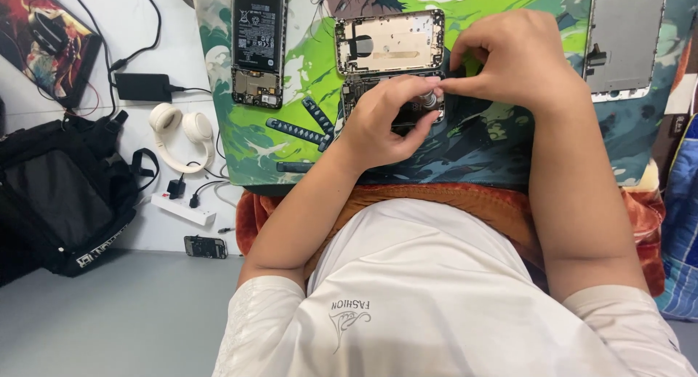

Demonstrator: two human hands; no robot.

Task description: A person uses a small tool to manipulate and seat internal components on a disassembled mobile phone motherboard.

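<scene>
An opened phone body (pixel 363 93) lies on a green illustrated mat (pixel 305 64), mostly hidden under my hands. My left hand (pixel 385 122) rests over it, its fingers curled around a small round metal part (pixel 429 99). My right hand (pixel 512 57) comes in from the right, its fingertips pinched together at that same part. Just beyond the hands lies a detached phone back frame (pixel 389 42), pale inside with a dark rim.
A second opened phone (pixel 257 42) with its battery showing lies at the mat's left. A grey phone panel (pixel 624 39) lies at the right. On the floor to the left are white headphones (pixel 180 133), a charger brick (pixel 142 86), a power strip (pixel 182 208) and a black bag (pixel 62 191).
</scene>
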